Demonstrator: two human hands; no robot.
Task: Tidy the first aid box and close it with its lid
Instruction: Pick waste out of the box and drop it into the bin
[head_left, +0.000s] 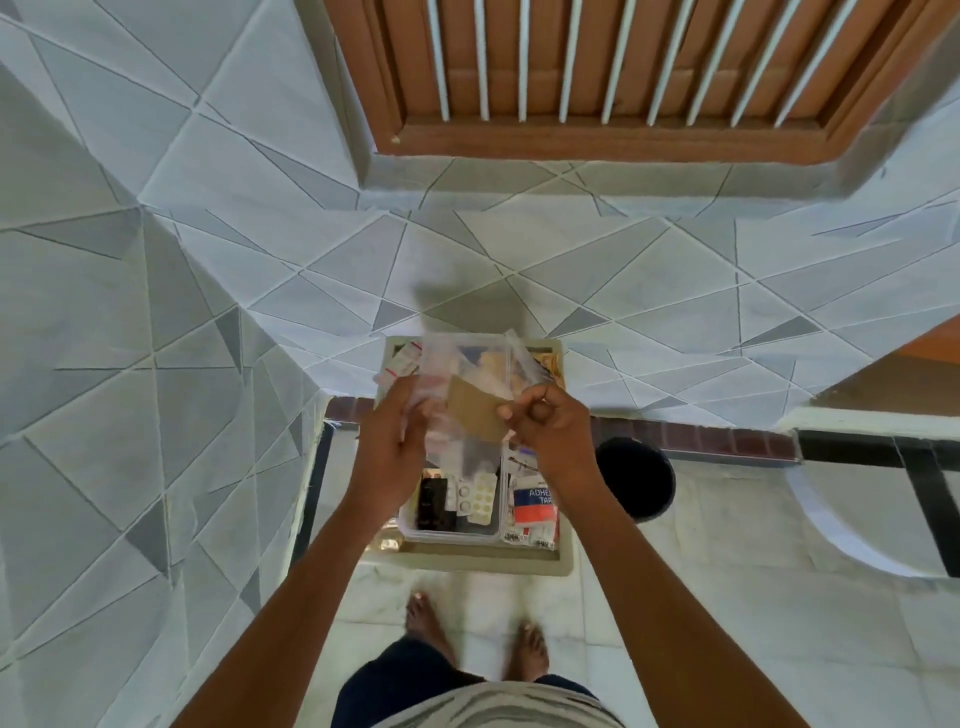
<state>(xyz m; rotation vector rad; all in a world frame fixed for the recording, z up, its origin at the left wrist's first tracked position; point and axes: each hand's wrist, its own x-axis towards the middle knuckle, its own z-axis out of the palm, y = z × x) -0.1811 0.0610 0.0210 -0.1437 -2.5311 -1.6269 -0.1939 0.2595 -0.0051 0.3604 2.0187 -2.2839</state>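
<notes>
A clear plastic first aid box (447, 535) stands on a beige stool-like surface (566, 561) in front of me. Inside lie pill blister packs (475, 499), a dark item (432, 504) and, on the right side, a red and white adhesive tape pack (535, 506). My left hand (392, 431) grips a bunch of clear plastic sachets (457, 364) held over the box. My right hand (545, 421) pinches a tan plaster strip (475, 413) at its right edge, in front of the sachets. The far part of the box is hidden behind the sachets. No lid is clearly visible.
A patterned grey tiled wall rises to the left and ahead, with a wooden barred window (613, 78) above. A round black object (636, 478) sits on the floor right of the stool. My bare feet (478, 639) stand on pale tiles just before the stool.
</notes>
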